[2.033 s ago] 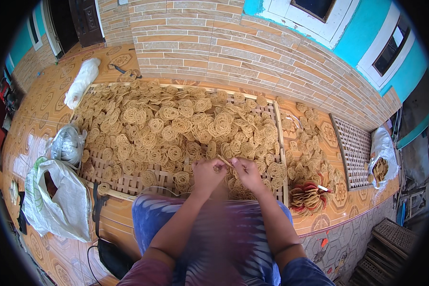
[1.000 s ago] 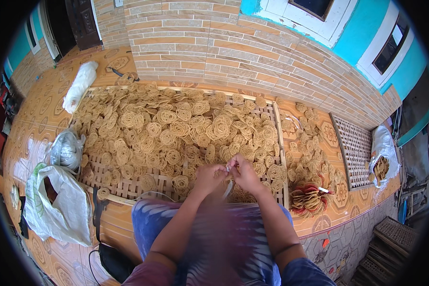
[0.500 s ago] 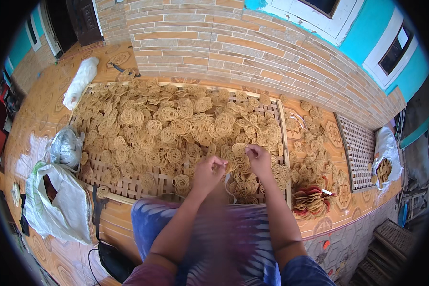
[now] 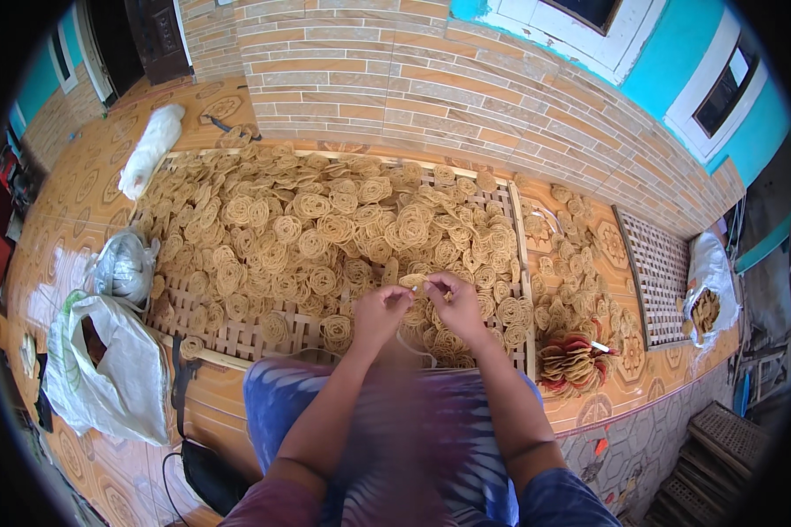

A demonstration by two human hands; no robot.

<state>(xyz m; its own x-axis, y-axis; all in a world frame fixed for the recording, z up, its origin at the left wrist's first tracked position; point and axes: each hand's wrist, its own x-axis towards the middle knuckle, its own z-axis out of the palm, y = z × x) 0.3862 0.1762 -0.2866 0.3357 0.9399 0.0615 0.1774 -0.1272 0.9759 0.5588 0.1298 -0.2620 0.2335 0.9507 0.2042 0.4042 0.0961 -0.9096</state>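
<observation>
My left hand [image 4: 381,318] and my right hand [image 4: 456,309] almost meet above the near edge of a woven bamboo tray [image 4: 272,341]. Both are closed in a pinch. A tiny white tip shows at my left fingertips, and a thin white strip [image 4: 413,344] loops below the hands. A golden-brown coiled disc [image 4: 410,281], like a dry lacy cracker, lies right behind the fingertips; whether they touch it I cannot tell. What my right fingers pinch is too small to name. Many such discs [image 4: 312,230] cover the tray in loose heaps.
More discs [image 4: 576,272] lie on the tiled floor right of the tray, near a red-edged bundle of discs [image 4: 571,362]. A second woven tray [image 4: 655,277] and an open plastic bag [image 4: 710,285] stand farther right. White sack [image 4: 119,373], grey plastic bag [image 4: 123,272] and white cat [image 4: 154,149] are left.
My right hand has moved down and left, closer to my left hand. The white strip has shifted from hanging between the hands to a loop beneath them.
</observation>
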